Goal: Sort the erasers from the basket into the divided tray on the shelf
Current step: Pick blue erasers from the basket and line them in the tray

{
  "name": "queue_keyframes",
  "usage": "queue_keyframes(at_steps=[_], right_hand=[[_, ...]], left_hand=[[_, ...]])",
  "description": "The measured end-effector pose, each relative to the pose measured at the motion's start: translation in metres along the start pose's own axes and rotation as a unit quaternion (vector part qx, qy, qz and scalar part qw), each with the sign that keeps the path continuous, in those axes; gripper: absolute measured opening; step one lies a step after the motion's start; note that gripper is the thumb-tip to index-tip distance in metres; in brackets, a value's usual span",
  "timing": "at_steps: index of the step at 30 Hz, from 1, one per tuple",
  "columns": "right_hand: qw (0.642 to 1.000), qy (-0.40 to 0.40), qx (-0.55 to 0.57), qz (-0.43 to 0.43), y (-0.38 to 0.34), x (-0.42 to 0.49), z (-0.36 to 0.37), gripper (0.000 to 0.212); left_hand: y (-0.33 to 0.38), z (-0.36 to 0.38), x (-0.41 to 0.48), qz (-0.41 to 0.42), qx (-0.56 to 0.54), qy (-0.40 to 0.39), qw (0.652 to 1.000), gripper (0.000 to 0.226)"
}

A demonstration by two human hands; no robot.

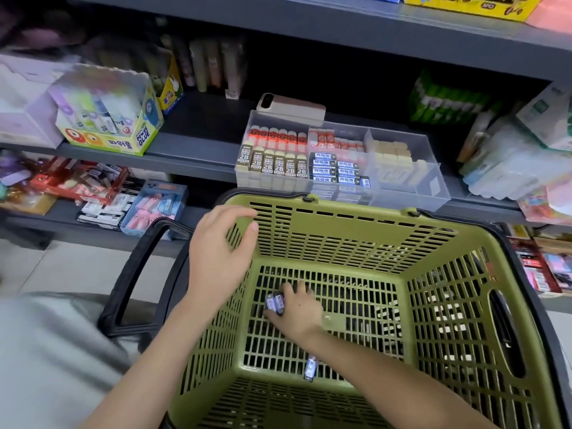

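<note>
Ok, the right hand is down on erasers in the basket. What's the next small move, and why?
Probably lift the right hand with the blue-sleeved erasers it grips, out of the green slotted plastic basket toward the clear divided tray, where matching blue erasers fill the middle front compartment. Its fingers curl round them; another blue eraser lies nearer the person.

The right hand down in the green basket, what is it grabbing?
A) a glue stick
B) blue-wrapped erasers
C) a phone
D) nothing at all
B: the right hand reaches to the floor of the green basket, and its fingers curl round blue-wrapped erasers.
</note>
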State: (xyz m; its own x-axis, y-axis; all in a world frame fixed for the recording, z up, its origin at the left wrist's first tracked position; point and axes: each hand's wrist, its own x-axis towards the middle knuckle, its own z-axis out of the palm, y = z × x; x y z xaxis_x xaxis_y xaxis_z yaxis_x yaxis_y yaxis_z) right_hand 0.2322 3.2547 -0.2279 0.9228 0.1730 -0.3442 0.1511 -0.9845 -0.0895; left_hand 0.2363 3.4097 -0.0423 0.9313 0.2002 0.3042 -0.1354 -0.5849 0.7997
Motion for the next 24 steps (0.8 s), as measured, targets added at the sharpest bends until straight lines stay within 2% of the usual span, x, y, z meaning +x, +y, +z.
queue_keyframes(at_steps=[3, 7, 9, 11, 13, 15, 18, 19, 20, 22, 24], right_hand=[[0.998, 0.010, 0.055, -0.026, 0.018, -0.002, 0.000, 0.055], [0.993, 0.010, 0.086, -0.079, 0.038, -0.006, 0.002, 0.052], [0.989, 0.003, 0.122, -0.085, 0.041, -0.011, -0.002, 0.052], [0.981, 0.011, 0.174, -0.086, 0.041, -0.017, -0.016, 0.048], [0.971, 0.045, 0.212, -0.100, 0.042, -0.023, -0.038, 0.043], [0.957, 0.093, 0.246, -0.126, 0.040, -0.030, -0.066, 0.041], [0.935, 0.148, 0.264, -0.185, 0.034, -0.047, -0.105, 0.044], [0.933, 0.148, 0.259, -0.204, 0.033, -0.051, -0.115, 0.049], [0.932, 0.139, 0.255, -0.218, 0.033, -0.054, -0.123, 0.053], [0.919, 0.130, 0.294, -0.228, 0.038, -0.058, -0.129, 0.054], [0.879, 0.164, 0.412, -0.176, 0.047, -0.057, -0.125, 0.034]], left_hand=[[0.001, 0.003, -0.001, -0.009, -0.037, -0.022, 0.999, 0.018], [0.005, 0.011, -0.001, -0.048, -0.093, -0.073, 0.992, 0.019], [0.005, 0.016, -0.001, -0.097, -0.112, -0.109, 0.983, 0.016], [0.003, 0.022, -0.003, -0.183, -0.135, -0.148, 0.962, 0.014], [0.002, 0.031, -0.006, -0.312, -0.182, -0.173, 0.917, 0.012], [0.002, 0.040, -0.006, -0.438, -0.213, -0.206, 0.849, 0.022], [0.004, 0.052, -0.007, -0.585, -0.304, -0.280, 0.698, 0.038], [0.005, 0.054, -0.008, -0.611, -0.338, -0.297, 0.651, 0.041], [0.005, 0.055, -0.009, -0.623, -0.367, -0.306, 0.620, 0.042], [0.006, 0.056, -0.010, -0.619, -0.414, -0.306, 0.592, 0.036], [0.005, 0.055, -0.008, -0.611, -0.452, -0.287, 0.583, 0.028]])
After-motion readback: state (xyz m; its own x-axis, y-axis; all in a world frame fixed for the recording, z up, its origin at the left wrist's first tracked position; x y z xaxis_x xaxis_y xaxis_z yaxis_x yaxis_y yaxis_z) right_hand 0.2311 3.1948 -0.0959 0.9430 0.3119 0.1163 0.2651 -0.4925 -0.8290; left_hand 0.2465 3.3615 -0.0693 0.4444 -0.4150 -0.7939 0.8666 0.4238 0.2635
